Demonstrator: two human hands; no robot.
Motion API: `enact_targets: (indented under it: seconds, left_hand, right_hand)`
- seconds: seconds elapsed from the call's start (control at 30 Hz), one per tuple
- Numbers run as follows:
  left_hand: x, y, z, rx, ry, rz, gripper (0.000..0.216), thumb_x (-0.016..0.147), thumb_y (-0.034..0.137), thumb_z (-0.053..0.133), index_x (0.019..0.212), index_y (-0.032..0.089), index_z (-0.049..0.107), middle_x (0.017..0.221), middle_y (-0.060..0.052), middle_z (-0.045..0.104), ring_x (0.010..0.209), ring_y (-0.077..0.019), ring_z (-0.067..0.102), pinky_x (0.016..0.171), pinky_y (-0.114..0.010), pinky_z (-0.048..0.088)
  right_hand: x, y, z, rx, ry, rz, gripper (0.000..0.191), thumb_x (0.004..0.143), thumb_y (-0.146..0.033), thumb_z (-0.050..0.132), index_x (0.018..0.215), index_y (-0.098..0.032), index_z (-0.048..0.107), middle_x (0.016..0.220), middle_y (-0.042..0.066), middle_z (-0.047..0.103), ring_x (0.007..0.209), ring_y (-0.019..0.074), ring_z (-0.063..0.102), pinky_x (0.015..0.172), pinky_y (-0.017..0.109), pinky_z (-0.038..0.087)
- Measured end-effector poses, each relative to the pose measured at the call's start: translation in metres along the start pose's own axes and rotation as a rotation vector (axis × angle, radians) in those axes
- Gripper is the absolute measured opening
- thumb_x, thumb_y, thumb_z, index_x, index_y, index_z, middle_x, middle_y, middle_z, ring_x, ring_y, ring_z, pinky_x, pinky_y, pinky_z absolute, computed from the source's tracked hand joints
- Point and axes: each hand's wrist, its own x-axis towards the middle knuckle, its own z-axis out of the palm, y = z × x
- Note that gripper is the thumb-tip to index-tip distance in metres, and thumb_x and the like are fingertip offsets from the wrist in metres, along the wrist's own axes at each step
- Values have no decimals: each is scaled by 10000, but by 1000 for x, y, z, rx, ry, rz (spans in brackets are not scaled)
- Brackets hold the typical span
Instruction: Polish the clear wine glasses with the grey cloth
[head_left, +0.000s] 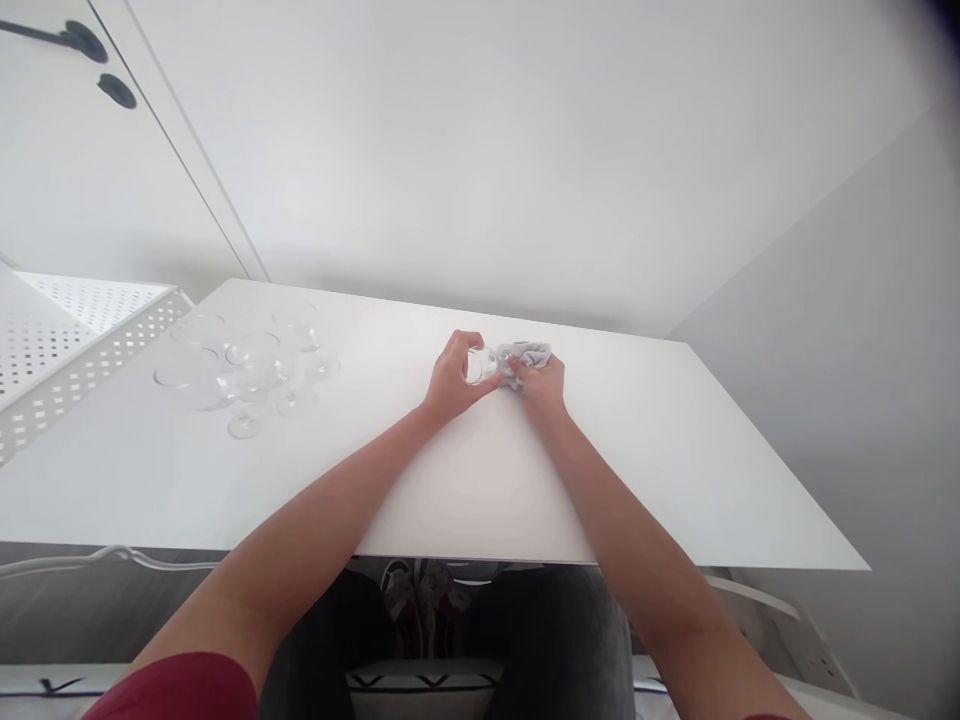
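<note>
Over the far middle of the white table, my left hand (456,375) is closed round the bowl of a clear glass (477,366), which lies on its side in the grip. The other end of the glass points toward my right hand (544,385). That hand pinches a crumpled grey-white cloth (531,353) and presses it against the glass's narrow end, which the cloth and fingers partly hide. To the left, a group of several clear stemmed glasses (251,370) is on the table; their outlines are faint against the white.
The white table (480,500) runs along a pale wall (487,150). A perforated white metal piece (97,305) and a door with a dark handle (82,40) are at the left. A white cable (120,552) passes below the front edge.
</note>
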Motion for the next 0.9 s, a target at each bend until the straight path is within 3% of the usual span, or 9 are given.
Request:
enact_targets:
  seconds: [0.1,0.23,0.4,0.5,0.6,0.73,0.9]
  left_hand:
    - [0,0,0,-15,27,0,406,763,349,820,1042,254,540,1040,-11,584,573,-81,330,587,-288,346]
    - [0,-2,0,-9,13,3,428,763,345,828,1061,255,534,1031,-8,588,579,-80,348,586,-282,354]
    - [0,-7,1,13,26,39,431,762,322,835,1054,247,526,1058,-5,599,571,-65,332,566,-264,352]
    - [0,-8,1,26,28,63,438,762,305,841,1064,247,529,1036,0,586,573,-61,337,569,-260,363]
    - [0,-7,2,-24,23,11,492,752,326,863,1082,257,504,1059,3,569,575,-49,356,564,-247,382]
    - [3,-4,3,-205,104,-114,678,682,375,923,1124,287,416,1146,-8,533,621,-42,428,526,-208,387]
    - [5,1,1,-242,135,-191,634,704,413,909,1120,282,449,1180,-33,575,722,-71,524,535,-187,419]
  right_hand:
    - [-1,-2,0,45,-88,17,498,568,-371,934,1000,-194,761,957,54,763,813,193,696,747,350,596]
    - [0,-4,-1,-28,57,15,459,508,-345,952,875,-183,728,849,32,731,747,184,661,676,331,577]
    - [1,-5,-1,5,-76,61,504,534,-350,931,967,-176,741,897,37,733,775,183,672,706,330,583]
    - [2,-6,-3,-28,26,49,466,492,-318,941,866,-175,703,824,17,702,733,174,654,674,317,572]
    - [3,-7,-4,-50,71,50,457,482,-306,938,829,-185,666,791,0,681,707,164,639,669,314,566]
    - [2,-5,-4,-133,30,36,444,537,-355,904,886,-192,682,782,-14,668,681,146,618,657,301,555]
    - [-3,-9,-2,-457,-50,-65,458,661,-442,814,1034,-181,769,775,0,686,670,149,595,661,293,525]
